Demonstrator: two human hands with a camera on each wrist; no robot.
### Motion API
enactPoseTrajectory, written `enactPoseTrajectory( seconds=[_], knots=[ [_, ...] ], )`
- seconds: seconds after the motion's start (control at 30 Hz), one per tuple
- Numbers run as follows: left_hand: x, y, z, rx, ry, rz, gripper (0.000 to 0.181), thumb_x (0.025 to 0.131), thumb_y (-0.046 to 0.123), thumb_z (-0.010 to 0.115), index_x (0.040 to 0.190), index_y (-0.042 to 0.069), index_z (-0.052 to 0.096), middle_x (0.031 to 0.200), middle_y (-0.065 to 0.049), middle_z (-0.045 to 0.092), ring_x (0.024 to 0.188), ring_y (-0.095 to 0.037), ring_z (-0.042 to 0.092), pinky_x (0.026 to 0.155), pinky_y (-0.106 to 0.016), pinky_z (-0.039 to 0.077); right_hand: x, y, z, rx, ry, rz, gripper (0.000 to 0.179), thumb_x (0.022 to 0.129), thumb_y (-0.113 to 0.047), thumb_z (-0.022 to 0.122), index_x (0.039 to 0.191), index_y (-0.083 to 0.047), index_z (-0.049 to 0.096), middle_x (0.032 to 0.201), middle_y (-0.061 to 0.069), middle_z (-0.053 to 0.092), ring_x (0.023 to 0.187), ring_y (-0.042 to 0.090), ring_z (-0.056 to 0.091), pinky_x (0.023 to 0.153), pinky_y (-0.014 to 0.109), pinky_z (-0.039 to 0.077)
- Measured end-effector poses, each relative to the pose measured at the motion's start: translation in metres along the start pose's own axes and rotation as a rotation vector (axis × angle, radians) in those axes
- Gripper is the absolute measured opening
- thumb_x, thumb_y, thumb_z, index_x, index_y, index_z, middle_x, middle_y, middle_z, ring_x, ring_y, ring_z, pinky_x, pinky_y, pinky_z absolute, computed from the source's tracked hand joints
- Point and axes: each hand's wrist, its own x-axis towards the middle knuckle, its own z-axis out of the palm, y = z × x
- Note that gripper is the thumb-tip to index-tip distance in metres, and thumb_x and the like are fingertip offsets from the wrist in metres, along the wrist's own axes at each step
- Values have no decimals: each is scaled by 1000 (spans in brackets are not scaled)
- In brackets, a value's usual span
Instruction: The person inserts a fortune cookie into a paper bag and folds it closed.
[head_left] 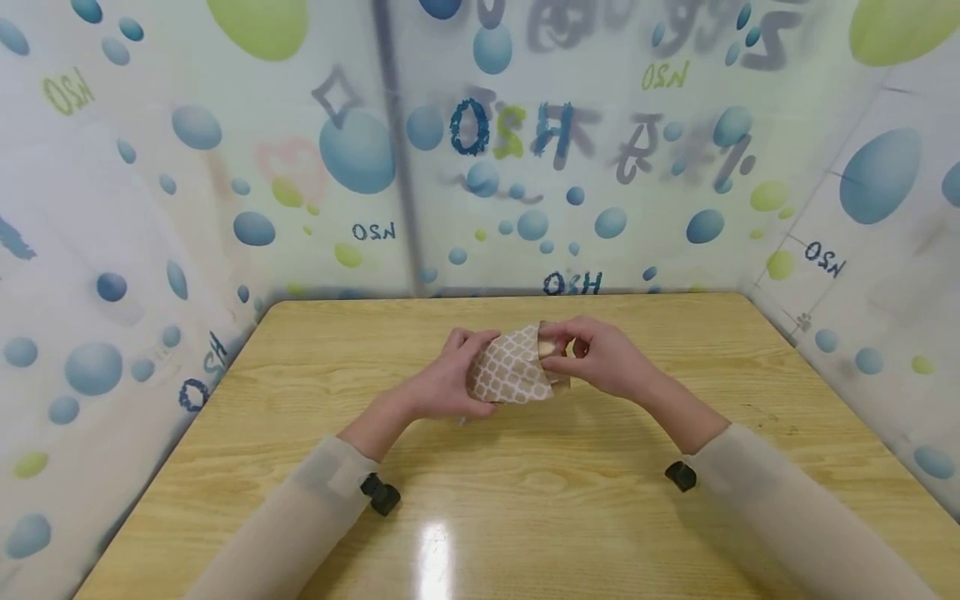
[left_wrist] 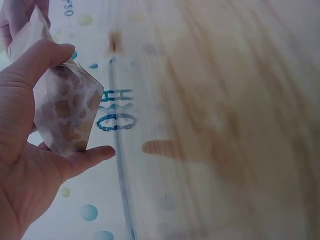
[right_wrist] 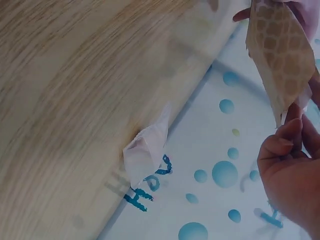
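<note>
A small paper bag (head_left: 512, 367) with a brown and white lattice print is held up above the table between both hands. My left hand (head_left: 453, 375) grips its left end, thumb on the near side and fingers round the far side. In the left wrist view the bag (left_wrist: 67, 107) lies slanted in the palm. My right hand (head_left: 596, 357) pinches the right end, at the bag's mouth, where a pale inner part shows between the fingers. The right wrist view shows the bag (right_wrist: 282, 55) tapering toward the right fingertips. What is inside cannot be made out.
A wooden table (head_left: 547, 492) lies below. A printed curtain (head_left: 480, 192) with blue and green bubbles stands along its far edge and sides. The right wrist view has a whitish crumpled piece (right_wrist: 146, 152) near the table's edge; the head view does not clearly show it.
</note>
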Motion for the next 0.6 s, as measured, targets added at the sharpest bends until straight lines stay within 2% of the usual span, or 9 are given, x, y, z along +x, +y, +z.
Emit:
enactPoseTrajectory(
  seconds=[0.2,0.4,0.6],
  knots=[
    [-1,-3,-1,-7,28,-2,112,82,22,93,172,14,27,154,-21,31,139,-36,41,121,-58,44,-8,7,-8,62,68,45,44,104,-22,77,148,-14,70,107,9,67,71,18,53,63,29,47],
    [-3,-3,-2,-10,33,12,114,82,24,94,172,13,25,153,-22,31,139,-36,41,121,-60,44,-6,14,-8,59,37,50,42,105,-27,77,146,-20,73,112,9,65,71,19,51,62,30,47],
    [-4,-2,-1,-17,35,15,115,81,25,94,172,12,24,154,-23,31,139,-36,41,121,-59,44,0,11,1,28,27,44,40,103,-25,79,142,-19,76,111,9,62,75,21,48,63,29,46]
  ],
)
